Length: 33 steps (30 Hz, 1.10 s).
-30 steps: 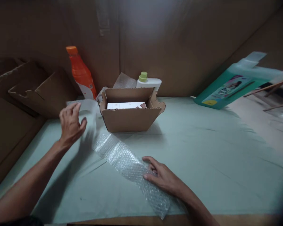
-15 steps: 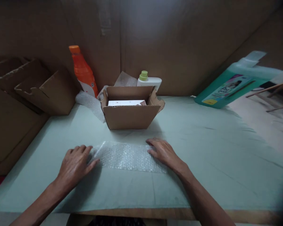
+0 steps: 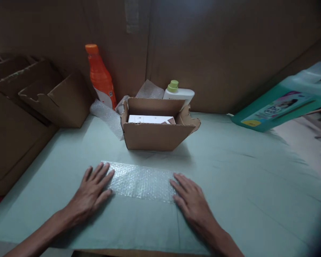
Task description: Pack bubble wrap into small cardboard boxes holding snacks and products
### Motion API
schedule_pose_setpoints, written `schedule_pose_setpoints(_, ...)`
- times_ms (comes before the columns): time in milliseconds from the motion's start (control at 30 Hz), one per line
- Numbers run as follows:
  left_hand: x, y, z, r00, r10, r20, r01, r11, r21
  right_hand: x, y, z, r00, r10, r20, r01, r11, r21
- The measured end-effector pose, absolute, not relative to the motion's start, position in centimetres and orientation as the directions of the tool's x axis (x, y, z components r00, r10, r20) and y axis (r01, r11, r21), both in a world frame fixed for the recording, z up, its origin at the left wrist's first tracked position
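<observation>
Bubble wrap strip (image 3: 141,182) lies flat on the table (image 3: 243,200), crosswise, between the cardboard box (image 3: 152,137) and the near edge. Not touching the box.

Left hand (image 3: 89,194): palm down, fingers spread, tips over the strip's left end, thumb at its near left corner. Right hand (image 3: 194,201): palm down, fingers slightly fanned, tips at the right end. Neither hand has a pinch or wrap grip; both are laid out nearly flat. Can't tell how hard they press.

Why this pose: my read is that one hand per end pins the strip straight and stops the ends curling up; a pinch would likely crease it. Strip's middle is uncovered, so it lies between the two sets of fingers rather than inside either hand.

Box stands just beyond the strip, top uncovered, white carton (image 3: 151,119) sitting inside. Spot looks chosen for easy reach while leaving the near table area for flat work.

Second bubble wrap piece (image 3: 107,116) is left of the box, near the orange bottle (image 3: 101,78). White bottle (image 3: 179,93) is behind the box, mostly hidden. Green jug (image 3: 273,101) is far right, well apart from the hands. Those look parked at the back and side, out of the way.
</observation>
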<state>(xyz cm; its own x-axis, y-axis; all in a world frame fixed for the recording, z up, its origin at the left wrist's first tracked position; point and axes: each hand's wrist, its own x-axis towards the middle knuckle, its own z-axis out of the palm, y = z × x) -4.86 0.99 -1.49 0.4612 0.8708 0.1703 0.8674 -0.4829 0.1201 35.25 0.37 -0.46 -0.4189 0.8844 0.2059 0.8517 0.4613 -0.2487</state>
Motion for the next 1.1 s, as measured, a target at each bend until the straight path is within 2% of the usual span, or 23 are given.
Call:
schedule_pose_setpoints(100, -4.8, 4.1, 0.4, 0.249, 0.933, 0.259, 0.861, -0.336, 0.382, 38.3, 4.5, 1.6, -0.184, 0.945, 0.268, 0.871, 0.284, -0.4)
schedule_pose_setpoints(167, -2.1, 7.5, 1.8, 0.114, 0.958, 0.264, 0.764, -0.255, 0.593, 37.8, 8.6, 2.9, -0.074, 0.96, 0.271, 0.805, 0.218, -0.551)
schedule_pose_setpoints(233, 1.3, 10.8, 2.8, 0.048, 0.967, 0.25, 0.593, -0.229, 0.772, 36.0, 12.4, 3.8, -0.046, 0.981, 0.188, 0.689, 0.167, -0.705)
schedule_pose_setpoints(300, 4.1, 12.9, 3.2, 0.058, 0.973, 0.225, 0.432, -0.227, 0.873, 34.1, 14.8, 3.9, -0.071, 0.993, 0.091, 0.617, 0.116, -0.778)
schedule_pose_setpoints(400, 5.6, 13.4, 3.0, 0.075, 0.979, 0.189, 0.367, -0.203, 0.908, 32.7, 15.4, 3.3, -0.058, 0.998, 0.028, 0.648, 0.059, -0.759)
schedule_pose_setpoints(567, 3.5, 10.6, 2.6, 0.053, 0.985, 0.165, 0.463, -0.171, 0.87, 34.1, 13.1, 3.7, -0.047, 0.999, -0.014, 0.716, 0.024, -0.698)
schedule_pose_setpoints(667, 3.0, 7.5, 1.9, 0.02, 0.958, 0.287, 0.644, -0.231, 0.729, 33.9, 10.3, 4.3, -0.06, 0.989, 0.135, 0.815, 0.127, -0.566)
schedule_pose_setpoints(700, 3.4, 6.3, 1.5, 0.054, 0.941, 0.334, 0.706, -0.273, 0.654, 33.1, 9.1, 4.2, -0.077, 0.978, 0.192, 0.844, 0.166, -0.51)
schedule_pose_setpoints(767, 4.5, 4.0, 0.4, 0.235, 0.903, 0.36, 0.778, -0.397, 0.487, 30.6, 6.4, 3.4, -0.18, 0.955, 0.236, 0.863, 0.268, -0.427)
schedule_pose_setpoints(867, 5.1, 1.8, -1.2, 0.515, 0.829, 0.217, 0.777, -0.559, 0.291, 27.1, 2.9, 1.2, -0.461, 0.869, 0.182, 0.793, 0.495, -0.354)
schedule_pose_setpoints(933, 3.2, 1.2, -1.8, 0.568, 0.814, 0.121, 0.787, -0.58, 0.209, 27.6, 1.3, -0.1, -0.534, 0.831, 0.154, 0.771, 0.554, -0.314)
schedule_pose_setpoints(1000, -0.2, 0.9, -1.9, 0.51, 0.857, 0.071, 0.843, -0.515, 0.156, 30.7, 0.1, -0.8, -0.459, 0.876, 0.145, 0.83, 0.482, -0.282)
schedule_pose_setpoints(1100, -5.4, 0.1, -1.1, 0.285, 0.955, 0.078, 0.948, -0.293, 0.125, 37.0, -0.3, -0.6, -0.218, 0.958, 0.187, 0.928, 0.263, -0.263)
